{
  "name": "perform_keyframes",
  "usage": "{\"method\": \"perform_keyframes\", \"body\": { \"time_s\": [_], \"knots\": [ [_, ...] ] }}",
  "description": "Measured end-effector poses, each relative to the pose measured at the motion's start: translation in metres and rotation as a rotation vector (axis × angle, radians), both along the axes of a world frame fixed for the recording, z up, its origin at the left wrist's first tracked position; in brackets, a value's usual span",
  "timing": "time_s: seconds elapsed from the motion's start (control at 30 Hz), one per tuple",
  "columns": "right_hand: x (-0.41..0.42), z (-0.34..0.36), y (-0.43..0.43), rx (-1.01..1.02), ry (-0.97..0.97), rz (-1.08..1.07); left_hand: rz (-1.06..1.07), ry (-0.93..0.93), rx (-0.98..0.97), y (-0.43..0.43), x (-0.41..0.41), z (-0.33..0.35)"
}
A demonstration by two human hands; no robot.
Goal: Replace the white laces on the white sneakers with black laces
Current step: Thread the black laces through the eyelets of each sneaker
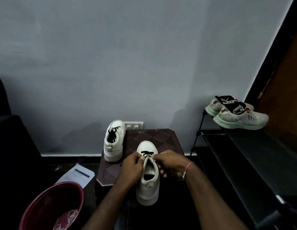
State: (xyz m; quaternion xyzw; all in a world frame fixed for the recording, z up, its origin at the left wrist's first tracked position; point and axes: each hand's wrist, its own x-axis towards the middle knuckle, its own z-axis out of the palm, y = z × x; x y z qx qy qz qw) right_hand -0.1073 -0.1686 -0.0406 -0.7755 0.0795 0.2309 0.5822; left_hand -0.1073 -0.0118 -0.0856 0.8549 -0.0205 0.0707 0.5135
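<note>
A white sneaker [148,183] stands heel toward me on a dark stool [158,136], with a black lace [147,153] crossed over its lower eyelets. My left hand [131,168] pinches the lace at the sneaker's left eyelet row. My right hand [171,164] grips the sneaker's right side at the tongue, fingers curled; the lace end there is hidden. A second white sneaker [114,141] with black lacing stands at the stool's far left corner.
A maroon tub [51,206] at the lower left holds white laces [66,218]. A printed sheet [78,175] lies on the floor beside it. A black shoe rack [244,156] at the right carries a pair of grey running shoes [239,114]. The wall is right behind the stool.
</note>
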Motion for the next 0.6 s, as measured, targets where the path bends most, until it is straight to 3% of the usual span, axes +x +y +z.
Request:
{"method": "perform_keyframes", "body": {
  "time_s": [0.17, 0.27, 0.5, 0.6],
  "knots": [
    [0.004, 0.004, -0.002, -0.041, 0.047, 0.100, -0.097, 0.092, -0.161, 0.008, -0.003, 0.002],
    [0.006, 0.002, 0.002, 0.112, -0.006, 0.052, -0.092, 0.043, -0.124, 0.007, -0.002, 0.004],
    [0.006, -0.016, 0.017, 0.281, -0.162, -0.216, 0.205, -0.173, 0.125, -0.005, -0.004, 0.003],
    [0.003, -0.020, 0.024, 0.404, -0.194, -0.349, 0.327, -0.179, 0.092, -0.013, -0.006, 0.006]
  ]
}}
